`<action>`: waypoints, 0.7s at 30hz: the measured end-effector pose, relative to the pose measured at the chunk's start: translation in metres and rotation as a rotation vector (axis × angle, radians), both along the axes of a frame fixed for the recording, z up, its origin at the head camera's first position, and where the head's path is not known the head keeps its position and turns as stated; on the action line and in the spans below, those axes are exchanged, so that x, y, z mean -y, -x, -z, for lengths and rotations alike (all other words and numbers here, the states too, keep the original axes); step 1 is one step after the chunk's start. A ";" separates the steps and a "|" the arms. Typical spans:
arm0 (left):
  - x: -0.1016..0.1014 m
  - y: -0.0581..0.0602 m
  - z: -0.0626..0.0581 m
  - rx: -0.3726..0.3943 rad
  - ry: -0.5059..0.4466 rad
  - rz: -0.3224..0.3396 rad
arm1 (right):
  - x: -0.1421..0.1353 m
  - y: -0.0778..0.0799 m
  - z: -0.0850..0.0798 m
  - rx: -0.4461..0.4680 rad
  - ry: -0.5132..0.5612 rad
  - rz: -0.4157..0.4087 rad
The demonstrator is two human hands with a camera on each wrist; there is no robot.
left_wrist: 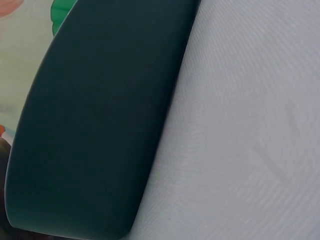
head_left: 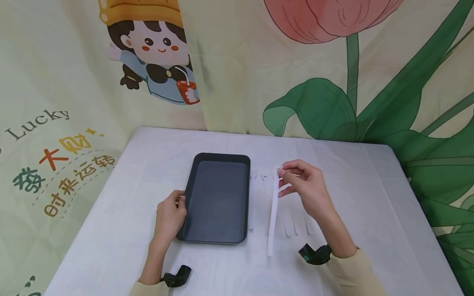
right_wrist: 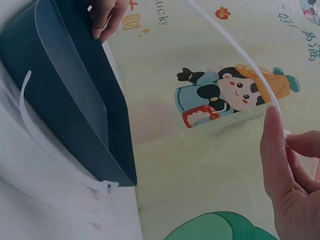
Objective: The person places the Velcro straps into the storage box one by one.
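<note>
A dark rectangular tray (head_left: 218,201) lies on the white-covered table. My left hand (head_left: 170,213) holds its left rim, thumb and fingers at the edge. Close up, the left wrist view shows the tray's outer side wall (left_wrist: 95,125); the hand is out of that frame. To the right of the tray, my right hand (head_left: 305,185) pinches one end of a white cable tie (head_left: 273,222), which hangs down over the table. The right wrist view shows this cable tie (right_wrist: 245,55) between thumb and fingertip. Beside the tray lies another cable tie (right_wrist: 37,132).
Several more white cable ties (head_left: 286,224) lie on the table below and around my right hand, faint against the cloth (head_left: 370,213). Behind the table hangs a printed curtain (head_left: 233,82). Each wrist carries a black camera mount, such as the right one (head_left: 315,255).
</note>
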State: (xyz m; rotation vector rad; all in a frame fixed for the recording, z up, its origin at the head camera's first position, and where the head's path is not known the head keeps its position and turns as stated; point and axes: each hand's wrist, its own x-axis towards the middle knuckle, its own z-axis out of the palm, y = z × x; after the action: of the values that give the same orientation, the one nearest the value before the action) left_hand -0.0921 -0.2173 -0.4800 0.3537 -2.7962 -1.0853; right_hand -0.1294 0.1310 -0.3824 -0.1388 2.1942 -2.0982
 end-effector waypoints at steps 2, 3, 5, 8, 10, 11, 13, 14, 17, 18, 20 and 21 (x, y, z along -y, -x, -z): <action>0.001 -0.001 0.000 0.005 -0.005 0.001 | 0.004 0.000 0.001 -0.001 0.009 -0.003; 0.001 -0.001 0.000 0.006 -0.008 0.002 | 0.006 0.001 0.001 -0.001 0.013 -0.004; 0.002 -0.001 0.001 0.009 -0.012 0.002 | 0.010 0.001 0.002 0.000 0.016 -0.005; 0.002 -0.001 0.001 0.010 -0.013 -0.001 | 0.015 0.002 0.002 0.001 0.018 -0.009; 0.002 0.000 0.001 0.007 -0.010 -0.001 | 0.018 0.003 0.002 0.003 0.029 -0.011; 0.002 0.000 0.001 0.005 -0.010 0.000 | 0.019 0.004 0.002 0.003 0.035 -0.012; 0.002 0.000 0.001 -0.001 -0.010 0.005 | 0.021 0.005 0.002 0.006 0.048 -0.013; 0.002 0.001 0.001 -0.002 -0.010 0.008 | 0.022 0.005 0.001 0.008 0.056 -0.013; 0.001 0.000 0.000 -0.003 -0.012 0.009 | 0.025 0.007 0.003 0.017 0.061 -0.016; 0.001 0.000 -0.001 -0.001 -0.011 0.008 | 0.027 0.007 0.003 0.020 0.059 -0.015; 0.001 0.000 -0.001 0.006 -0.009 0.009 | 0.030 0.009 0.005 0.023 0.055 -0.010; 0.001 0.000 -0.001 0.007 -0.008 0.010 | 0.031 0.010 0.005 0.024 0.054 -0.006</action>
State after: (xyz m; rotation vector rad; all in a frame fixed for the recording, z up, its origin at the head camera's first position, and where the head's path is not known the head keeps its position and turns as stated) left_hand -0.0920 -0.2184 -0.4794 0.3452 -2.8033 -1.0993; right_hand -0.1391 0.0996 -0.3879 -0.1234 2.1225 -2.1449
